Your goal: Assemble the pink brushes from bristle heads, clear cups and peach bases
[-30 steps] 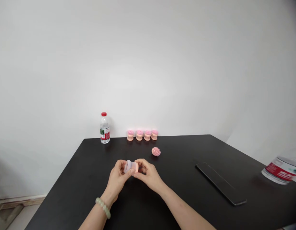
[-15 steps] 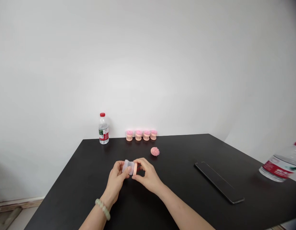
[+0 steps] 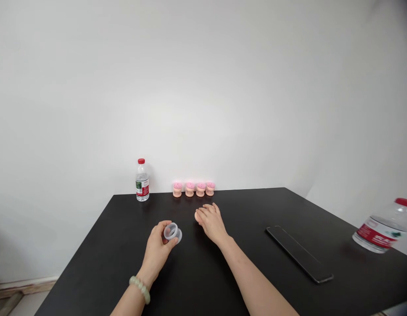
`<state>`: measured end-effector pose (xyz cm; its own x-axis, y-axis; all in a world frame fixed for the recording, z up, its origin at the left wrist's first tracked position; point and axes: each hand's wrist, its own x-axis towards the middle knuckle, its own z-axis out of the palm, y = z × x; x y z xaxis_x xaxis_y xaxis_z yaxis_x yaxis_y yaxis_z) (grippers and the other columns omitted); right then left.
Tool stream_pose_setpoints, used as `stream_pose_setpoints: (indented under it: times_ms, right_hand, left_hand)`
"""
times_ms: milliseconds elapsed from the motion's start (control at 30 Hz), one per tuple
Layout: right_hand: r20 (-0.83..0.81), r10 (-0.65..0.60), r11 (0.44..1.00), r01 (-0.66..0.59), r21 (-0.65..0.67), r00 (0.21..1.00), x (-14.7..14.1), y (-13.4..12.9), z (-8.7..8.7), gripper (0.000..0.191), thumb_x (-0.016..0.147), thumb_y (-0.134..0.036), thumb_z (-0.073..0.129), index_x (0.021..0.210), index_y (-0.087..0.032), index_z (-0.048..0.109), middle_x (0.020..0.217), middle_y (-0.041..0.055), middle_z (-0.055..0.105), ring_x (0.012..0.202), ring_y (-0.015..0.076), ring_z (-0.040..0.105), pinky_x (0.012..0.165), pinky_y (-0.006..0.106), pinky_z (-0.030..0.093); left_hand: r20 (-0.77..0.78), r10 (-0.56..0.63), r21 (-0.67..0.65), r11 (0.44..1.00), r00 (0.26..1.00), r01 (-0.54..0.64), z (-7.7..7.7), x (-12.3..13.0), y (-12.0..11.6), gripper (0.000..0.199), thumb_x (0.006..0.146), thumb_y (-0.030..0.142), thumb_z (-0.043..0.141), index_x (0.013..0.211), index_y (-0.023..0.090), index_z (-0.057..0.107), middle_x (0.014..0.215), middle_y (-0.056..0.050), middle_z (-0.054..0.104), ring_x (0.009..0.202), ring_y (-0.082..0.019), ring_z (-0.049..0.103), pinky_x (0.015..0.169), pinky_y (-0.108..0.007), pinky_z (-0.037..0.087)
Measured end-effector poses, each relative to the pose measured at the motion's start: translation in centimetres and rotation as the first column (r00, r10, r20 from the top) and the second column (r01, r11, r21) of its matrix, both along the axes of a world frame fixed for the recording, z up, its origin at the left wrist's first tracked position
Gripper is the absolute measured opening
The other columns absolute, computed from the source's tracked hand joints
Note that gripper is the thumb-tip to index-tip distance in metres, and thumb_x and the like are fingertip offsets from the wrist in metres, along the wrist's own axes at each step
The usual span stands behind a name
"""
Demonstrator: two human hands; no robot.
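A translucent, waisted silicone cup (image 3: pixel 171 231) sits between the thumb and fingers of my left hand (image 3: pixel 157 246), its round opening facing up toward me. My right hand (image 3: pixel 214 224) lies farther forward and to the right, palm down, with its fingers curled over a peach-coloured piece (image 3: pixel 197 217). Only that piece's rounded left edge shows; my fingers cover the rest, so I cannot tell whether it is the ring or the bristled head. Against the wall stands a row of several pink bristled scalp brushes (image 3: pixel 189 189) on peach bases, beyond my right hand.
At the back left of the black table (image 3: pixel 243 210) stands a water bottle with a red cap (image 3: pixel 142 184). A larger water bottle (image 3: pixel 381 228) is at the right edge. A dark flat phone-like slab (image 3: pixel 298 254) lies to the right of my right arm.
My hands have parted. The right one moved forward and right, away from the translucent cup, over the spot where a loose pink bristled head lay. My left hand has tilted the cup's opening upward.
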<state>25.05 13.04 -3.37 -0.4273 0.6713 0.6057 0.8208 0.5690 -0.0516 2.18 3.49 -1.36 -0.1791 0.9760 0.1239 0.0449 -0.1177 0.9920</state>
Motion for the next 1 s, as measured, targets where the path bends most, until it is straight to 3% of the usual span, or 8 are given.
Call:
stream_pose_setpoints:
  times_ms: [200,300,400,600,800,933,1000]
  right_hand:
    - [0.065,-0.080,0.997,0.078,0.029,0.995,-0.4,1.2,-1.3,0.026,0.088,-0.015,0.067,0.113,-0.021,0.071,0.116,0.0127,0.073,0.132,0.0370,0.050,0.113,0.073,0.019]
    - [0.054,-0.104,0.993,0.101,0.063,0.993,-0.4,1.0,-1.4,0.025,0.086,-0.019,0.071,0.111,-0.016,0.073,0.126,0.0178,0.068,0.138,0.0395,0.043,0.114,0.071,0.023]
    - [0.003,-0.131,0.986,0.130,0.108,0.991,0.0,0.5,-1.0,0.023,0.090,-0.015,0.062,0.111,-0.017,0.073,0.130,0.0175,0.065,0.140,0.0386,0.040,0.114,0.067,0.029]
    - [-0.182,-0.193,0.956,0.226,0.189,0.964,2.4,-0.5,-0.5,0.033,0.093,-0.007,0.044,0.105,-0.016,0.073,0.116,0.0164,0.066,0.134,0.0376,0.041,0.107,0.062,0.042]
    - [-0.280,-0.169,0.949,0.233,0.213,0.945,3.1,-0.6,-0.4,0.035,0.091,-0.005,0.042,0.102,-0.016,0.073,0.114,0.0169,0.064,0.129,0.0374,0.042,0.102,0.057,0.049]
    - [-0.319,-0.139,0.950,0.217,0.224,0.937,2.8,-0.9,0.0,0.030,0.095,-0.013,0.044,0.101,-0.018,0.073,0.116,0.0167,0.063,0.130,0.0374,0.042,0.102,0.057,0.049]
    - [-0.338,-0.131,0.949,0.217,0.230,0.932,2.7,-1.0,0.2,0.030,0.096,-0.014,0.044,0.101,-0.018,0.073,0.117,0.0165,0.062,0.130,0.0371,0.041,0.102,0.057,0.048]
  left_hand:
    - [-0.161,-0.002,0.031,0.999,0.987,0.007,-0.2,-0.3,0.1,0.042,0.065,0.026,0.074,0.106,0.023,0.068,0.101,-0.006,0.069,0.092,-0.027,0.063,0.077,-0.035,0.046]
    - [-0.214,-0.001,0.047,0.999,0.977,0.011,0.0,-0.2,0.0,0.041,0.064,0.025,0.073,0.105,0.023,0.069,0.099,-0.005,0.068,0.087,-0.026,0.063,0.072,-0.033,0.045]
    - [-0.265,-0.001,0.073,0.997,0.964,0.021,0.1,-0.2,-0.2,0.041,0.063,0.024,0.073,0.103,0.025,0.071,0.095,-0.005,0.067,0.082,-0.026,0.061,0.069,-0.033,0.044]
    - [-0.370,0.000,0.108,0.993,0.929,0.043,-0.2,0.4,0.1,0.044,0.065,0.018,0.071,0.108,0.026,0.070,0.102,-0.006,0.065,0.094,-0.030,0.062,0.084,-0.039,0.045]
    - [-0.497,0.002,0.097,0.994,0.868,0.054,-0.3,2.4,2.9,0.050,0.067,0.006,0.071,0.116,0.016,0.063,0.112,-0.012,0.067,0.108,-0.031,0.063,0.095,-0.042,0.045]
    - [-0.593,0.024,0.115,0.992,0.805,0.056,0.0,4.1,5.4,0.033,0.088,0.027,0.069,0.118,0.017,0.062,0.120,-0.009,0.065,0.109,-0.026,0.063,0.095,-0.047,0.051]
    - [-0.634,0.040,0.125,0.991,0.773,0.051,0.0,4.9,6.5,0.033,0.094,0.034,0.063,0.123,0.018,0.060,0.127,-0.009,0.063,0.109,-0.025,0.064,0.092,-0.048,0.054]
